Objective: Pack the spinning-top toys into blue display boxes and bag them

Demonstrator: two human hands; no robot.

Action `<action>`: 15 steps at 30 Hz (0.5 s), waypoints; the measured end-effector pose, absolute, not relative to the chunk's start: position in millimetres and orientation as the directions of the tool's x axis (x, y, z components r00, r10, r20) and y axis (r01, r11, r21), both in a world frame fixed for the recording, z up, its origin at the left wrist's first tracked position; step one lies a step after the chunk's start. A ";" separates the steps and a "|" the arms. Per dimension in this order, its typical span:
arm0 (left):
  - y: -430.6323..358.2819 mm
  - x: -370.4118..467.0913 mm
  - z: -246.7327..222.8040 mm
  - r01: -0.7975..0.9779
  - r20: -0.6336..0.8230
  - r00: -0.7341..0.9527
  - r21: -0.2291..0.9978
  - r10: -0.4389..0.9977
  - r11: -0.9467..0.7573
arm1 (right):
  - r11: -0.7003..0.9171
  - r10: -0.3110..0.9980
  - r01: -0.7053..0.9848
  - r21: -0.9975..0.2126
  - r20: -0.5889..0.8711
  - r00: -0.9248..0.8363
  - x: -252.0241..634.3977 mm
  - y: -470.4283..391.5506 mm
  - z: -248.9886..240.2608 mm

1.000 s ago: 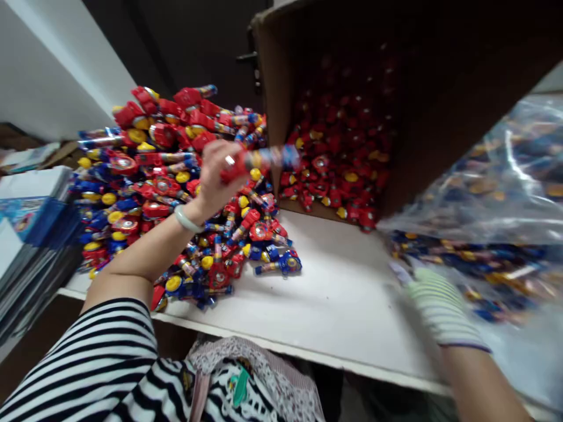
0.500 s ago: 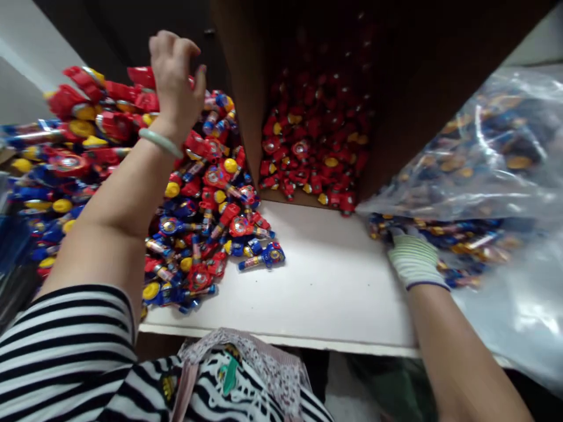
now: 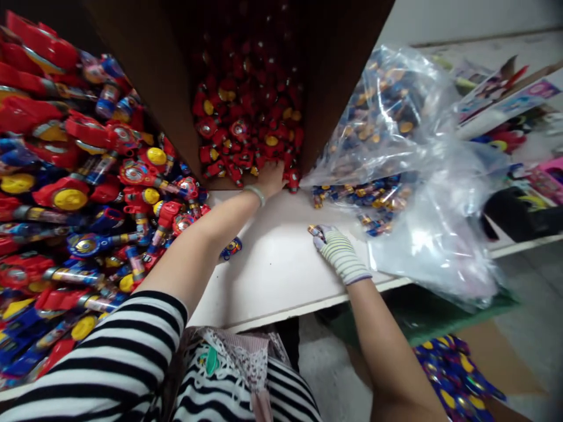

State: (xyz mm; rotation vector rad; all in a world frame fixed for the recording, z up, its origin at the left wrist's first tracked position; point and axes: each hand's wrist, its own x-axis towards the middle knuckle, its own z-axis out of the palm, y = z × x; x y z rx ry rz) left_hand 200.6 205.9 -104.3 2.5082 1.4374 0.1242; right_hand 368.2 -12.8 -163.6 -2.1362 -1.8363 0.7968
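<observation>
My left hand (image 3: 271, 178), bare with a pale bangle at the wrist, reaches to the front of the heap of red toys (image 3: 246, 132) inside a dark box. Its fingertips are hard to make out among the toys. Over the white table (image 3: 268, 269), my right hand (image 3: 338, 252) wears a striped glove and is closed on a small candy tube (image 3: 314, 230). A clear plastic bag (image 3: 396, 129) of blue and yellow tubes lies beyond it, some spilling from its mouth.
Red and blue toys (image 3: 88, 205) are piled high on the left. A blue toy (image 3: 231, 248) lies apart near my left forearm. Dark box walls (image 3: 338, 64) rise at the back. On the floor at lower right are more blue toys (image 3: 457, 375).
The view has turned to the right. My left hand has gone from above the left pile to the box's mouth. My right hand has come out of the tubes by the bag, holding one.
</observation>
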 end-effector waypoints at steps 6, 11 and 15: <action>163.5 148.7 -97.9 0.677 -0.186 0.736 0.205 0.651 -0.707 | -0.234 0.958 0.847 -0.477 -0.262 0.117 360.8 -20.5 -161.5; 154.1 140.3 -87.1 0.693 -0.189 0.719 0.261 0.669 -0.671 | -0.247 0.951 0.863 -0.441 -0.280 0.129 353.3 -18.6 -155.9; 159.1 173.3 -96.9 0.732 -0.257 0.677 0.332 0.690 -0.595 | -0.256 0.953 0.887 -0.385 -0.256 0.163 344.0 -15.2 -153.3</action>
